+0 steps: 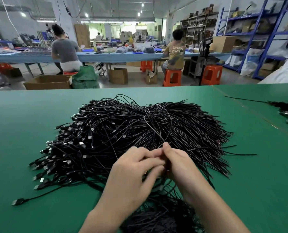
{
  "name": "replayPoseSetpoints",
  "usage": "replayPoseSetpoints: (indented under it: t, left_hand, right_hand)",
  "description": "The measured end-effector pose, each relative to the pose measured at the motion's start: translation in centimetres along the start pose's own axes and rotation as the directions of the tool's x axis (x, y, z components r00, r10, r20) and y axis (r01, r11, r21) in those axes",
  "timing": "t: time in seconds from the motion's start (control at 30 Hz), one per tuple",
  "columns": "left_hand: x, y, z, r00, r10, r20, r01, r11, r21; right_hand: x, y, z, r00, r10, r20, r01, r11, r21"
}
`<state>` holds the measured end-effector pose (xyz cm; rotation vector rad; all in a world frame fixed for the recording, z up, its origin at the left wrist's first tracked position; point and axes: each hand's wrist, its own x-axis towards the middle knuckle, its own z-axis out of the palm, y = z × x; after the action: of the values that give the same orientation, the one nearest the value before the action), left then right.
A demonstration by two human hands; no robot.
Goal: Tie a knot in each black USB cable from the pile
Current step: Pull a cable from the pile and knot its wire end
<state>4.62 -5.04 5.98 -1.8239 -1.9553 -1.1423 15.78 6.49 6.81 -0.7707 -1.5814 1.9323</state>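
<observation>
Plainly most of the job lies ahead. The green worktop [39,165] carries a large pile [131,128] of black USB cables at its middle, and I can make out no knot in any of them. The pile's long axis runs left to right across the worktop: the plug ends are bunched at the left, and the thin tail ends fan out to the right. A smaller dark heap [160,216] lies at the near edge between the forearms. It may be the finished cables, though it is too blurred to show knots.

One cable [152,127] is in work, lifted from the near side of the pile. It rises from the hands as a narrow loop that arches up and away from the person over the pile, then bends back down.

The left hand [133,167] and right hand [178,163] meet just above the pile's near edge. The right fingers [166,147] are clamped together on the cable at the foot of the loop. The left ones are curled and blurred, and seem to pinch the same cable beside them. By my judgement this knot is being formed and is not yet drawn tight.
</observation>
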Motion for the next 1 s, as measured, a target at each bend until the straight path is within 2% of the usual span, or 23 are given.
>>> replayPoseSetpoints:
  t: [0.07, 0.1, 0.2, 0.27, 0.33, 0.57, 0.63, 0.7, 0.77, 0.83, 0.9, 1.0]
  left_hand:
    - [-0.1, -0.1, -1.3, 0.997, 0.0, -0.081, -0.002, 1.0, -0.019]
    - [0.2, 0.0, -1.8, 0.997, 0.011, -0.077, -0.01, 1.0, 0.013]
    - [1.9, 0.3, -2.1, 0.986, 0.12, 0.118, -0.13, 0.988, 0.078]
    - [2.7, 0.6, -1.9, 0.956, 0.155, 0.249, -0.166, 0.986, 0.022]
    - [2.5, 0.9, -1.8, 0.937, 0.173, 0.302, -0.174, 0.984, -0.025]
    - [1.0, 3.5, -2.4, 0.942, 0.271, 0.197, -0.278, 0.961, 0.006]
    - [0.9, 4.5, -3.0, 0.932, 0.331, 0.147, -0.336, 0.942, 0.006]
    - [0.9, 5.0, -3.8, 0.924, 0.363, 0.118, -0.356, 0.931, -0.074]
    - [1.0, 4.9, -4.2, 0.938, 0.334, 0.098, -0.308, 0.928, -0.209]
    - [0.8, 4.9, -3.5, 0.964, 0.243, 0.107, -0.188, 0.909, -0.371]
    - [-0.1, 5.3, -1.8, 0.983, 0.1, 0.155, -0.005, 0.854, -0.52]
    - [-1.8, 5.9, 0.2, 0.978, -0.068, 0.198, 0.167, 0.824, -0.542]
  right_hand:
    - [-1.4, -0.8, -0.1, 1.0, 0.014, -0.011, -0.013, 0.998, 0.059]
    - [-2.2, -1.2, -0.2, 0.999, 0.031, 0.009, -0.031, 0.998, 0.057]
    - [-4.8, -2.2, -0.1, 0.98, 0.12, 0.16, -0.127, 0.991, 0.036]
    - [-6.3, -2.5, -0.2, 0.958, 0.139, 0.25, -0.157, 0.986, 0.053]
    - [-7.4, -2.8, -0.8, 0.935, 0.149, 0.322, -0.184, 0.979, 0.084]
    - [-9.5, -3.4, -3.1, 0.803, 0.233, 0.549, -0.392, 0.9, 0.192]
    - [-10.2, -3.7, -3.7, 0.771, 0.224, 0.596, -0.392, 0.905, 0.166]
    - [-11.1, -4.1, -4.1, 0.741, 0.185, 0.646, -0.36, 0.921, 0.149]
    - [-12.1, -4.8, -4.3, 0.702, 0.119, 0.702, -0.325, 0.931, 0.167]
    - [-12.6, -5.6, -4.1, 0.693, 0.043, 0.719, -0.289, 0.931, 0.223]
    - [-12.7, -6.4, -3.6, 0.751, -0.044, 0.659, -0.221, 0.924, 0.313]
    - [-12.0, -6.7, -2.2, 0.911, -0.138, 0.39, -0.062, 0.886, 0.459]
